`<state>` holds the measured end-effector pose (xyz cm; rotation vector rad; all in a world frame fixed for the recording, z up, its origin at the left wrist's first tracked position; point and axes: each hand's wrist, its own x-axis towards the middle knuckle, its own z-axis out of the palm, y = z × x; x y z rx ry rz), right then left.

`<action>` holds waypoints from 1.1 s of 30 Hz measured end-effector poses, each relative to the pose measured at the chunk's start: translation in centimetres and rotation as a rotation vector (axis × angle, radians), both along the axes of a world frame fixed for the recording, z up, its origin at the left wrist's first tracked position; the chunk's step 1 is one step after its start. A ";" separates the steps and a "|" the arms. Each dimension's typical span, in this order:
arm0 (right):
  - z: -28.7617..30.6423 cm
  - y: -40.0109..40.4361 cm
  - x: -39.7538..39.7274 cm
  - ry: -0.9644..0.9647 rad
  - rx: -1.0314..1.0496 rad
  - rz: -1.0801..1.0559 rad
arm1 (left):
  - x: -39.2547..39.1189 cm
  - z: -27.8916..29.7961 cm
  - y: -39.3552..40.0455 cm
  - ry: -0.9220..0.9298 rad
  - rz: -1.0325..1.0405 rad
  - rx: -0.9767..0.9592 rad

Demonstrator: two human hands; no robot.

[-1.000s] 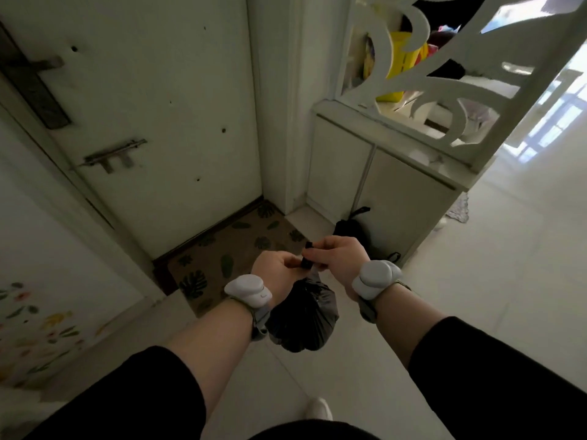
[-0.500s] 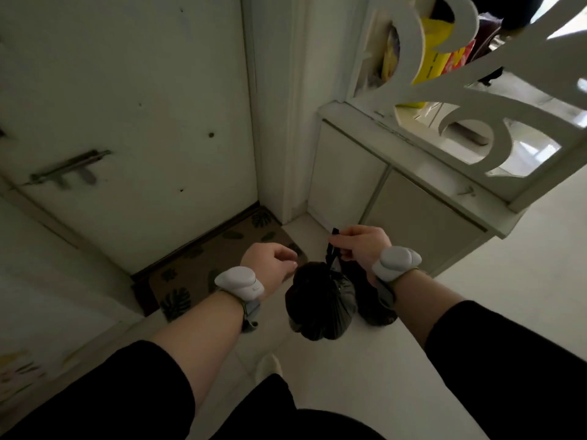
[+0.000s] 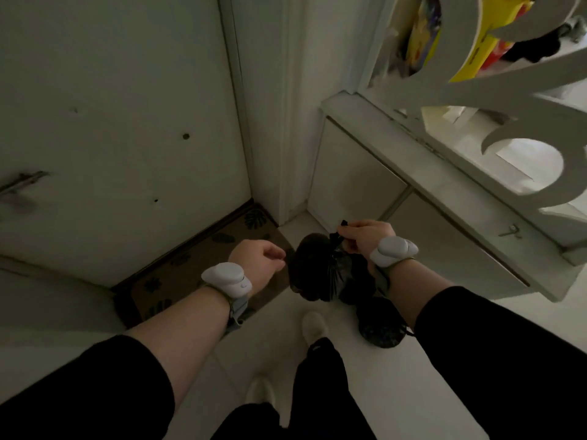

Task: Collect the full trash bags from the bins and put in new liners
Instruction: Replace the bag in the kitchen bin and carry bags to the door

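Observation:
A full black trash bag, tied at the top, hangs from my right hand, which pinches its knotted neck. My left hand hovers just left of the bag with curled fingers and holds nothing. A second tied black trash bag rests on the floor below my right forearm, beside the cabinet. No bin or liner shows in this view.
A pale door stands ahead with a brown leaf-print doormat at its foot. A white low cabinet with a carved screen above runs along the right. My feet in white slippers stand on the pale tile floor.
My left hand has let go of the bag's knot and drawn left. The right hand alone carries the bag, lowered toward the floor near the cabinet as I stepped closer to the door.

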<state>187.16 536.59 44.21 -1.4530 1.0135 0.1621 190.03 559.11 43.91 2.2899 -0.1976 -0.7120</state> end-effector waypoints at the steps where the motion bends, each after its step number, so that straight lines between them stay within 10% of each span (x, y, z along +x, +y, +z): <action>1: -0.4 -0.2 0.5 0.001 0.009 0.002 | 0.3 0.2 -0.1 0.002 0.000 0.007; 19: -29.9 -12.7 19.5 0.337 0.086 0.447 | 11.7 -16.8 -9.2 0.284 0.393 0.223; 33: -41.9 -15.6 20.4 0.559 0.131 0.451 | 12.5 -24.8 -11.2 0.452 0.454 0.281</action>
